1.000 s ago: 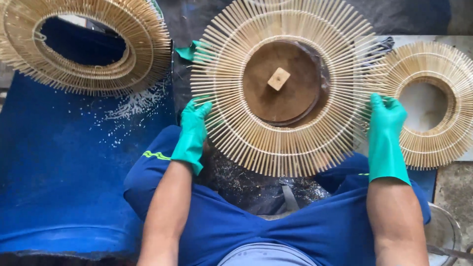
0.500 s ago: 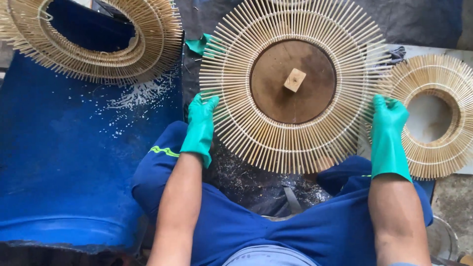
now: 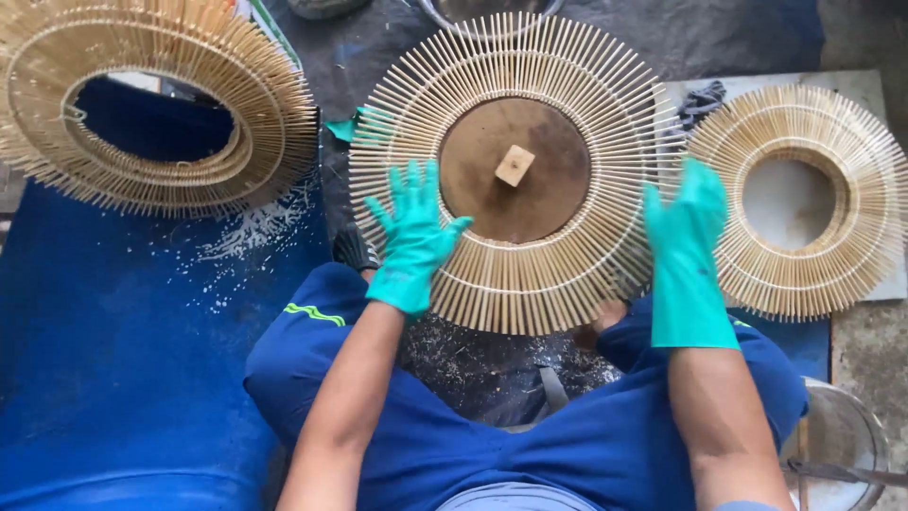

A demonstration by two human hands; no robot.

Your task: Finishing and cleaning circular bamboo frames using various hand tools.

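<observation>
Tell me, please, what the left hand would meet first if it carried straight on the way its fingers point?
The left hand already lies over the ring of bamboo sticks, fingers pointing up and away. Straight on, it would probably meet the round brown centre board next, though its height above the sticks is unclear.

The right hand (image 3: 683,237) is motion-blurred and covers the sunburst stick frame's (image 3: 515,175) rim at three o'clock, the top-left stick ring (image 3: 161,104) is cut by the picture's edge at ten o'clock, and a metal bowl (image 3: 837,445) at five o'clock runs off the bottom.
</observation>
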